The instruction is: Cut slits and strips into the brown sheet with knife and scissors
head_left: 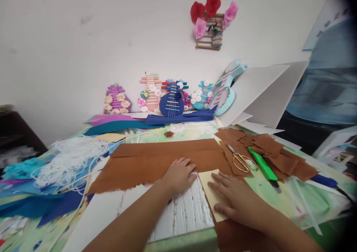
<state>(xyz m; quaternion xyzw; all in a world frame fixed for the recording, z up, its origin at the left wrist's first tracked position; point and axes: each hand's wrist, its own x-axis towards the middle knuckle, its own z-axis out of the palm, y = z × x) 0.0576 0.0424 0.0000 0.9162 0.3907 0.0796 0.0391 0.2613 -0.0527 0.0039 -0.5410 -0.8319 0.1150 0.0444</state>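
Observation:
My left hand [181, 175] lies palm down, fingers spread, across the edge of a brown sheet of crepe-like paper [134, 170] and a white board [189, 213]. Ridged, glossy streaks that look like glue cover the board's near part. Under my right hand [234, 198] is a cream-yellow card [209, 185], pressed flat with the fingers stretched out. This card rests along the board's right edge, over more brown paper [237, 233]. Gold-handled scissors [241, 161] lie beyond my right hand, beside a green utility knife [263, 164].
Brown scraps [279, 155] and a blue-handled tool [325, 180] with a black cord lie to the right. White cord [72, 161] is heaped left, among blue sheets [28, 207]. Decorated lute-shaped crafts [171, 103] stand along the wall, with white boards [262, 92] leaning at right.

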